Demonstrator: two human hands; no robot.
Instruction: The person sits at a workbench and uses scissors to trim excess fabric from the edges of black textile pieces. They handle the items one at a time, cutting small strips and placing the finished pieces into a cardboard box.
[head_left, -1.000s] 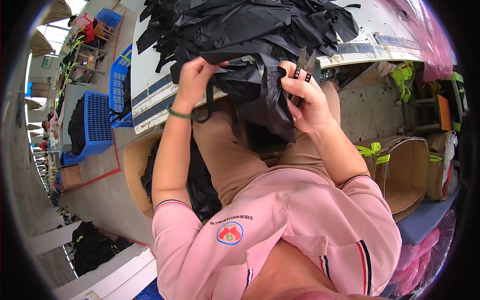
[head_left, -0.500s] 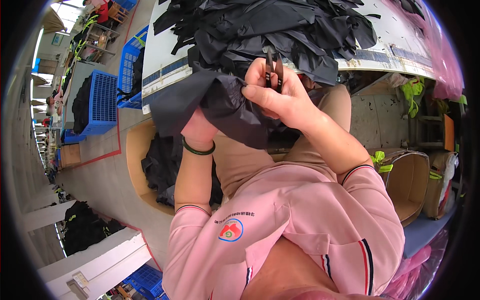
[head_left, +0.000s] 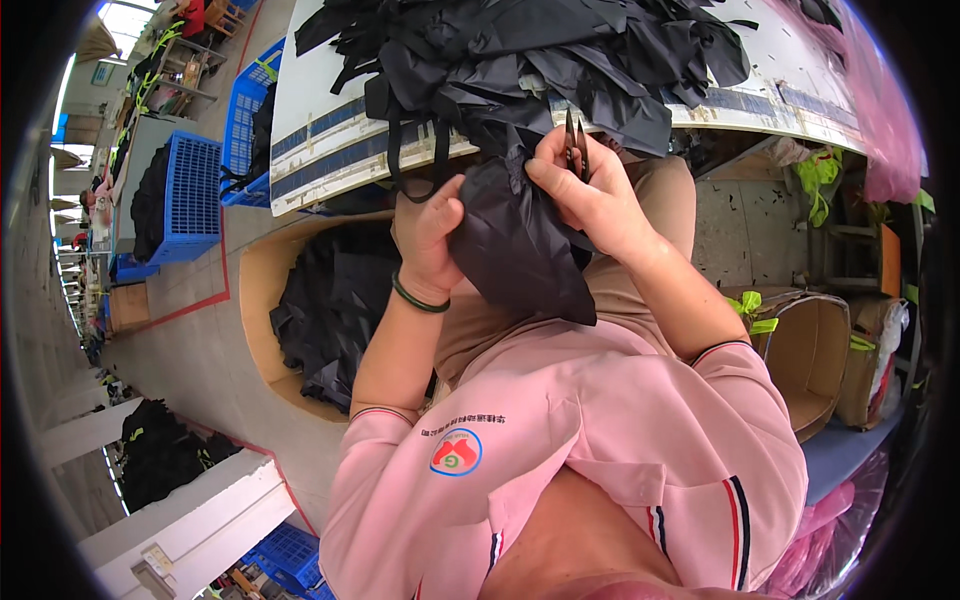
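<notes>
Left hand (head_left: 432, 232) slid beside right hand (head_left: 590, 195); both pinching black fabric piece (head_left: 520, 250), thread snips (head_left: 576, 148) near fingertips, nick risk.

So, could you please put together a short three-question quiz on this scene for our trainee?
1. True or false: the right hand holds small dark metal thread snips.
2. The left hand grips: A) the blue plastic crate B) the black fabric piece C) the cardboard box?
3. What sits on the left wrist?

Key: 1 true. 2 B. 3 a green band.
</notes>
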